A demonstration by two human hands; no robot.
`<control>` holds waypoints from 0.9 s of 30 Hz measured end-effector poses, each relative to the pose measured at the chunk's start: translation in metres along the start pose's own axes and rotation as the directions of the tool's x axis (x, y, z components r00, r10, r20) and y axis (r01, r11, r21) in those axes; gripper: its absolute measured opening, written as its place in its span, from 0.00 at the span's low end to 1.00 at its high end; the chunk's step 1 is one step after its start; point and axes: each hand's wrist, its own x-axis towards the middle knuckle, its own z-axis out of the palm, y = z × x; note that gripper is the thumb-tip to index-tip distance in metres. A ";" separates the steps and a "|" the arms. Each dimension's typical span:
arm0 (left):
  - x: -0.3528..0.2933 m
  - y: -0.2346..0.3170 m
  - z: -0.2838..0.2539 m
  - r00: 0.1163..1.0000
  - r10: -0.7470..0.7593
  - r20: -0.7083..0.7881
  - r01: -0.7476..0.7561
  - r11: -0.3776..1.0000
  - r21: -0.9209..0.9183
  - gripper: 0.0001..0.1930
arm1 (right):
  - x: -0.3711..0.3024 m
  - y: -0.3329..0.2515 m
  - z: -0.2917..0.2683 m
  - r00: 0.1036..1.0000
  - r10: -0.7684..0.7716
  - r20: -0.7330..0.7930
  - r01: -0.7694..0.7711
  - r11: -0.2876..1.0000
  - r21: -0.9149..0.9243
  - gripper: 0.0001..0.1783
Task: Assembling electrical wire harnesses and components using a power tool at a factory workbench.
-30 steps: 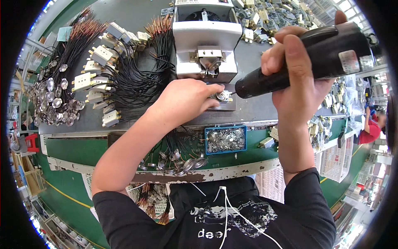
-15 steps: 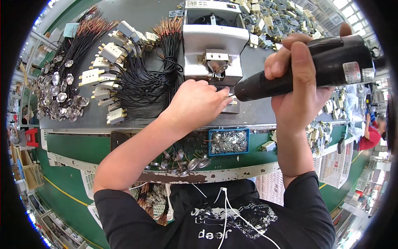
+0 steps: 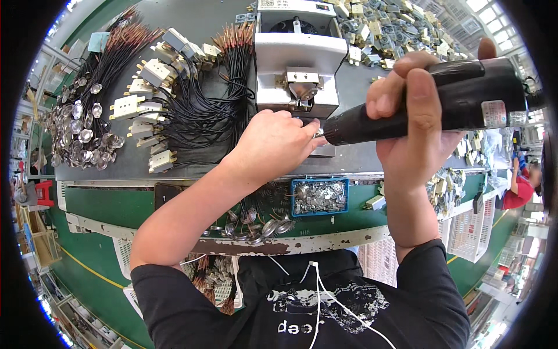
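My right hand [image 3: 415, 116] is wrapped round a black electric screwdriver [image 3: 459, 99], tilted with its nose down to the left. Its thin bit reaches in beside the fingertips of my left hand [image 3: 276, 142]. Those fingers are closed in a pinch over a small block [image 3: 325, 150] in front of the silver machine [image 3: 299, 64]. What they pinch is mostly hidden; a bit of something pale shows at the fingertips. A cream-and-metal part [image 3: 303, 77] sits on the machine's front face, just above my left hand.
Left of the machine lie black cables with cream switch housings [image 3: 128, 107] and a heap of cables with round metal ends [image 3: 81, 131]. A blue tray [image 3: 321, 214] of small metal pieces stands at the near edge. Loose housings [image 3: 383, 35] cover the far right. Another person [image 3: 517, 189] is at the right.
The electric screwdriver has shifted slightly left at its nose, and its rear end is a little lower. My left hand has stayed almost in place.
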 end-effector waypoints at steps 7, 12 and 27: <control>-0.001 0.001 0.000 1.000 -0.008 0.023 0.009 1.000 -0.030 0.21 | 0.001 0.004 -0.001 0.998 -0.057 0.021 0.056 0.998 0.017 0.47; -0.002 0.000 -0.001 0.999 -0.022 0.032 0.023 0.999 -0.038 0.24 | 0.002 0.003 -0.002 0.998 -0.068 0.017 0.067 0.996 0.066 0.47; -0.002 0.001 0.005 0.999 -0.004 -0.041 0.004 1.000 0.013 0.20 | 0.001 0.006 -0.001 1.000 -0.016 0.008 0.016 1.000 0.023 0.48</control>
